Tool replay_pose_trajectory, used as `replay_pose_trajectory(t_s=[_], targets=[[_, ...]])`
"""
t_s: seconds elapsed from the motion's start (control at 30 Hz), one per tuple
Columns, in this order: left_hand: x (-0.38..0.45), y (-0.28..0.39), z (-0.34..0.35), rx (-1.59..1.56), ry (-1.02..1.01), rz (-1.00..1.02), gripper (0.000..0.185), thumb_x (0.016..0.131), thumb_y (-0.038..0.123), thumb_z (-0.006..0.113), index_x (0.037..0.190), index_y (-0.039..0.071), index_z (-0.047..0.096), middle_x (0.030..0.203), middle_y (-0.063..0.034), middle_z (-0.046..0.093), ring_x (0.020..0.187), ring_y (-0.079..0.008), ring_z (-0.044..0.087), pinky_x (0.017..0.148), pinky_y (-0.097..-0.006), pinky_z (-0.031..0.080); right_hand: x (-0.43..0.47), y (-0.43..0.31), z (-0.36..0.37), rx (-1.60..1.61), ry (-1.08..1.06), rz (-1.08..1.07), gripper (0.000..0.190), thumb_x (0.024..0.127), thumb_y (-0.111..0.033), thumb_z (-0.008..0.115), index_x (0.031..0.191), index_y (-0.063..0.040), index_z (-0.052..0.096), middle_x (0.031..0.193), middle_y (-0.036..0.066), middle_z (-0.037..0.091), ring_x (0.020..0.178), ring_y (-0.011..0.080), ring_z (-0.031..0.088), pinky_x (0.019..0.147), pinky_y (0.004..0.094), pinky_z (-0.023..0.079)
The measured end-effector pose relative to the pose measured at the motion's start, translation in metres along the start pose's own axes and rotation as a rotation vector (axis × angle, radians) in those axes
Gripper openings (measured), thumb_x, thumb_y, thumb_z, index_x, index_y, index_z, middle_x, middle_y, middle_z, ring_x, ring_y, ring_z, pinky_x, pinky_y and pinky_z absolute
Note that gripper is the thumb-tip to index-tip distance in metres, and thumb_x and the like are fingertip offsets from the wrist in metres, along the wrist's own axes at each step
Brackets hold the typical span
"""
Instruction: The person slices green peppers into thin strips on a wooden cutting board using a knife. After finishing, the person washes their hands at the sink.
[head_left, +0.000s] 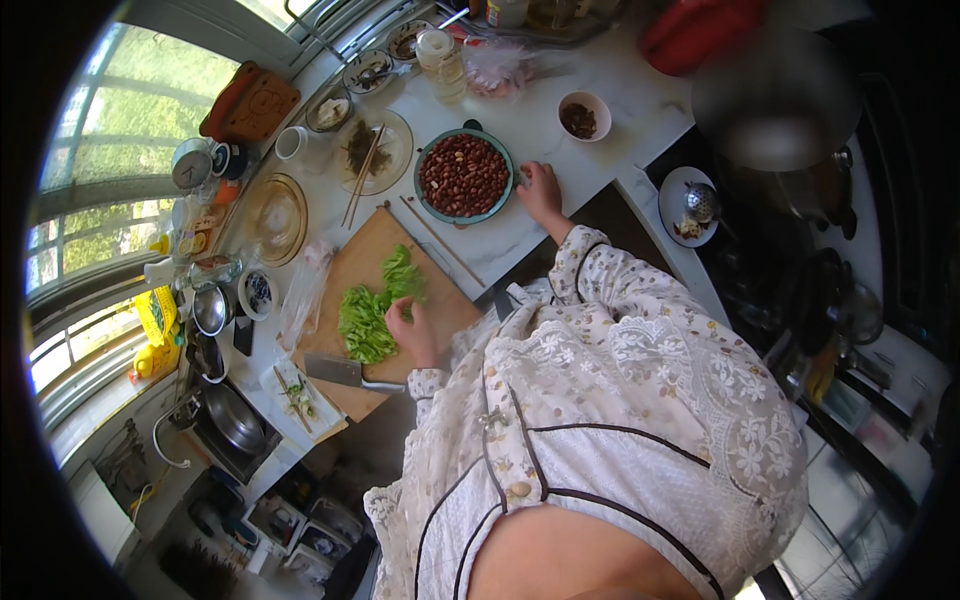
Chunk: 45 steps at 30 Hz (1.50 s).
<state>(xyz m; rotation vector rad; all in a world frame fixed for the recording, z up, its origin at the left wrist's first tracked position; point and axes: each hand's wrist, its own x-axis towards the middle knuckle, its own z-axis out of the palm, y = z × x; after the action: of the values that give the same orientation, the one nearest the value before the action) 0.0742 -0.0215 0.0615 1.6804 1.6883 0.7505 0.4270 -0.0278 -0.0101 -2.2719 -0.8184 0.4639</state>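
My left hand (412, 331) is over the wooden cutting board (450, 281), its curled fingers at the edge of chopped green lettuce (365, 322); whether they grip any leaves is unclear. A smaller bunch of leaves (403, 274) lies just above that pile. Below the greens rests a cleaver (334, 369), its handle pointing toward my left sleeve. Out to the right, my right hand (541, 193) is on the marble counter beside a green-rimmed bowl (511, 184) full of red-skinned peanuts (463, 174). Its fingertips are at a small greyish thing (523, 178), which they partly cover.
A single chopstick (442, 241) lies between board and bowl. Chopsticks (365, 176) rest across a glass plate (401, 150) of dark shreds. Also around are a pink bowl (585, 118), a glass jar (441, 67), a white plate with a skimmer (699, 202) and a sink (232, 420).
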Motion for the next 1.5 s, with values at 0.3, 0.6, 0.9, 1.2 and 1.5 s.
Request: replay_pose_trajectory(t_s=[0.3, 0.6, 0.9, 1.2, 1.5], targets=[[0.004, 0.001, 0.003, -0.027, -0.052, -0.014, 0.011, 0.084, 0.007, 0.065, 0.094, 0.002, 0.066, 0.101, -0.0123, 0.06, 0.101, -0.0287, 0.056, 0.094, -0.0387, 0.043, 0.017, -0.003, -0.016, -0.117, 0.089, 0.048, 0.021, 0.08, -0.012, 0.071, 0.098, -0.008, 0.061, 0.099, 0.011, 0.063, 0.097, 0.0322, 0.062, 0.081, 0.0459, 0.051], [0.007, -0.004, 0.008, 0.007, -0.039, 0.067, 0.011, 0.086, 0.007, 0.065, 0.096, 0.003, 0.068, 0.097, -0.0094, 0.062, 0.094, -0.0236, 0.057, 0.087, -0.0354, 0.045, 0.023, 0.006, -0.037, -0.217, 0.054, 0.31, 0.02, 0.083, -0.029, 0.069, 0.086, -0.009, 0.064, 0.086, 0.012, 0.071, 0.085, 0.0355, 0.068, 0.073, 0.048, 0.053], [0.004, 0.019, 0.025, -0.511, -0.352, -0.207, 0.032, 0.097, 0.019, 0.062, 0.123, 0.002, 0.06, 0.124, -0.0092, 0.06, 0.109, -0.0174, 0.06, 0.094, -0.0297, 0.047, 0.007, 0.015, -0.016, 0.199, 0.031, 0.301, 0.03, 0.1, -0.034, 0.053, 0.097, -0.005, 0.061, 0.089, 0.011, 0.07, 0.083, 0.0283, 0.069, 0.071, 0.0424, 0.053], [0.065, 0.055, 0.115, -1.15, -0.345, -0.757, 0.081, 0.1, 0.056, 0.045, 0.151, -0.004, 0.027, 0.156, -0.0147, 0.033, 0.147, -0.0243, 0.026, 0.121, -0.0347, 0.017, 0.014, 0.009, 0.018, 0.806, -0.158, 0.344, 0.031, 0.104, -0.031, 0.049, 0.1, -0.002, 0.062, 0.089, 0.004, 0.065, 0.072, 0.0118, 0.06, 0.063, 0.0289, 0.049], [0.103, 0.069, 0.121, -1.192, -0.496, -0.779, 0.091, 0.094, 0.069, 0.042, 0.143, -0.007, 0.039, 0.144, -0.0144, 0.047, 0.136, -0.0243, 0.042, 0.118, -0.0348, 0.025, 0.02, 0.034, 0.035, 0.71, -0.219, 0.276, 0.028, 0.1, -0.018, 0.055, 0.118, 0.001, 0.065, 0.087, 0.003, 0.066, 0.076, 0.013, 0.059, 0.068, 0.0301, 0.049]])
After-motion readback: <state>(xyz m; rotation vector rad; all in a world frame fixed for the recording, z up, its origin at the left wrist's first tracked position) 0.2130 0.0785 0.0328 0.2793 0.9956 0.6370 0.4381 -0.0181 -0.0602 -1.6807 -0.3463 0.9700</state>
